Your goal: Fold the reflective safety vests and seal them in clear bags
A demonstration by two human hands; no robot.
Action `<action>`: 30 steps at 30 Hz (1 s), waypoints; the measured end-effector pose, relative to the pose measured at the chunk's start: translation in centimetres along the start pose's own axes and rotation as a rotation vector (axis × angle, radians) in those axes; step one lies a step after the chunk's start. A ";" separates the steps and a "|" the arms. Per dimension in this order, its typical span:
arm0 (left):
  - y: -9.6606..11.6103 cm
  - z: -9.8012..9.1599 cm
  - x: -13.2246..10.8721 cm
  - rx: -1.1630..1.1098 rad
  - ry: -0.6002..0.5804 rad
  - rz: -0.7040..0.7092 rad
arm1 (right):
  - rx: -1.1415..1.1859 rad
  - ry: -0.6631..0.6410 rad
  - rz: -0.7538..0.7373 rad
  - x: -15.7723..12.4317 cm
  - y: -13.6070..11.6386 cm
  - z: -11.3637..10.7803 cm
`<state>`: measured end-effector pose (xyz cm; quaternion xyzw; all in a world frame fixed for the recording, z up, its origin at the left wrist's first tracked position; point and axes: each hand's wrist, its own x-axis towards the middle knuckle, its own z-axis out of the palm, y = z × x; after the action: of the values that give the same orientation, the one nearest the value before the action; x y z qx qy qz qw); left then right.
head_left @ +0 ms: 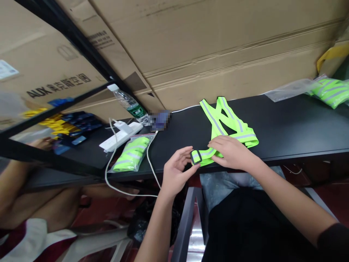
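A neon-yellow reflective vest (221, 122) with silver stripes lies on the black tabletop in front of me, its straps crossing. At its left end is a black plastic buckle (196, 157) on a strap. My left hand (176, 169) pinches the buckle end, thumb below and fingertips above. My right hand (231, 151) is closed on the vest's strap just right of the buckle, fingers on top; its palm side is hidden. The vest's upper straps and right side lie loose beyond the right hand.
Left are a bagged folded vest (132, 154), a white power strip (121, 136), a cable (109, 182), a water bottle (131, 103) and a blurred phone (160, 120). More bagged vests (331, 91) lie far right. Cardboard (218, 47) stands behind; another person's arm (13, 182) shows beyond the black frame.
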<state>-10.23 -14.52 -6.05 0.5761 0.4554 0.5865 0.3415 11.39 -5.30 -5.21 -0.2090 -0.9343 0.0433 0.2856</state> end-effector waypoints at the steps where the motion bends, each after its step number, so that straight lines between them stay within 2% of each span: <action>1: 0.0 0.0 -0.1 -0.002 0.009 0.003 | 0.005 0.023 -0.032 0.1 0.0 -0.1; 7: -0.1 0.4 -0.4 -0.079 -0.022 -0.040 | -0.166 0.236 -0.356 0.4 -0.3 -0.2; 11: -0.5 0.5 -0.6 -0.095 -0.028 -0.059 | -0.273 0.321 -0.445 0.4 -0.8 -0.2; 17: -0.6 0.9 -0.4 -0.044 -0.001 -0.061 | -0.266 0.308 -0.367 0.6 -1.3 0.6; 20: -0.3 1.1 -0.3 -0.047 0.015 -0.068 | -0.065 0.272 -0.293 0.7 -1.7 0.4; 24: -0.3 1.2 -0.2 -0.044 0.006 -0.081 | 0.249 0.165 -0.104 0.8 -2.2 -0.3; 27: -0.7 1.2 -0.2 -0.023 0.025 -0.063 | 0.363 0.078 -0.053 1.1 -2.2 -0.4; 30: -0.9 1.2 -0.3 -0.040 0.055 -0.073 | 0.443 0.070 -0.016 1.3 -2.0 0.0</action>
<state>-9.16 -14.27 -7.08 0.5360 0.4736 0.5982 0.3613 9.66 -6.54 -4.16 -0.1349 -0.8932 0.2380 0.3569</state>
